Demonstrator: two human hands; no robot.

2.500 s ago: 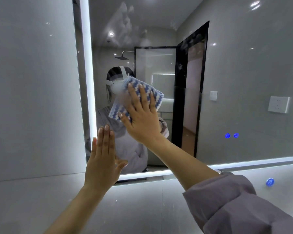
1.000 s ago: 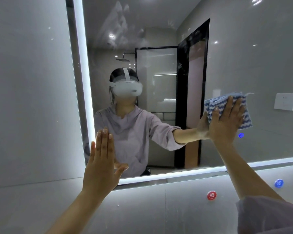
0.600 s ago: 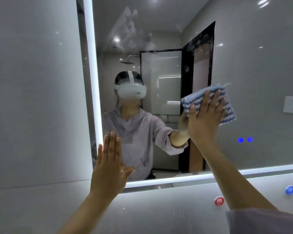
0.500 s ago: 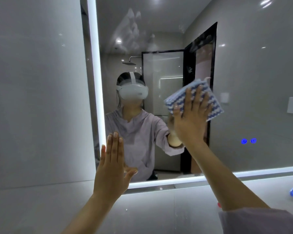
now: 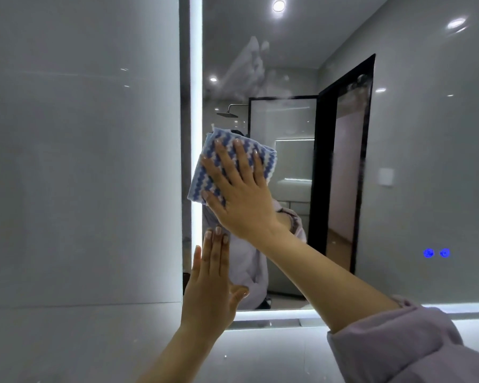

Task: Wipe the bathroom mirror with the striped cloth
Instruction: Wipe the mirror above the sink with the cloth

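Presses striped cloth [image 5: 202, 181] against mirror [image 5: 412, 161] with right grip [image 5: 241, 197] spread wide; holds flat, empty left grip [image 5: 210, 291] just below.

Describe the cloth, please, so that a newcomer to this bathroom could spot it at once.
Find the large lit mirror on the grey wall and follow its glowing left edge halfway down. There the right hand presses a folded cloth flat on the glass. It alone is patterned, in blue and white zigzag stripes.
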